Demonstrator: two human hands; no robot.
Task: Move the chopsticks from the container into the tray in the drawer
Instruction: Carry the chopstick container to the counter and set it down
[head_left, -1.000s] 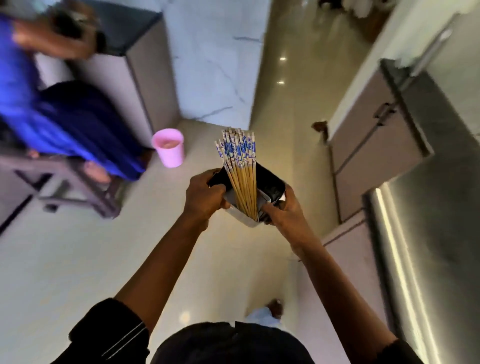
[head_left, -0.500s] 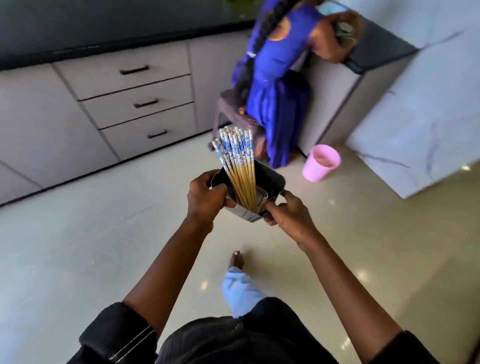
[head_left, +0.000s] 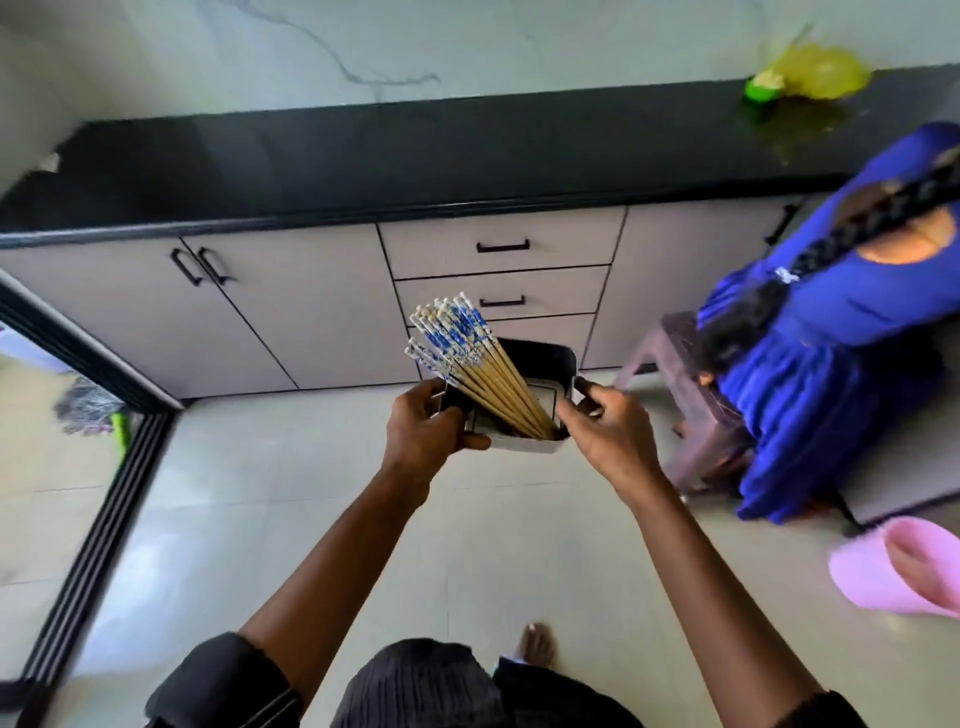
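Observation:
A bundle of wooden chopsticks (head_left: 470, 358) with blue-and-white patterned tops stands tilted to the left in a black rectangular container (head_left: 543, 364). I hold the container in front of me above the floor. My left hand (head_left: 423, 426) grips its left side and my right hand (head_left: 602, 428) grips its right side. Straight ahead is a stack of closed drawers (head_left: 501, 273) with black handles under a black countertop (head_left: 363, 156). No tray is visible.
A person in blue (head_left: 841, 332) sits on a purple stool (head_left: 696, 400) at the right, close to the drawers. A pink bucket (head_left: 893, 566) stands on the floor at the right edge. A yellow bag (head_left: 815, 73) lies on the counter. Cabinet doors (head_left: 208, 306) are at the left.
The view has swung left: the counter and drawers now face me, and the person in blue has shifted to the right. Both hands still hold the container; the chopsticks lean further left.

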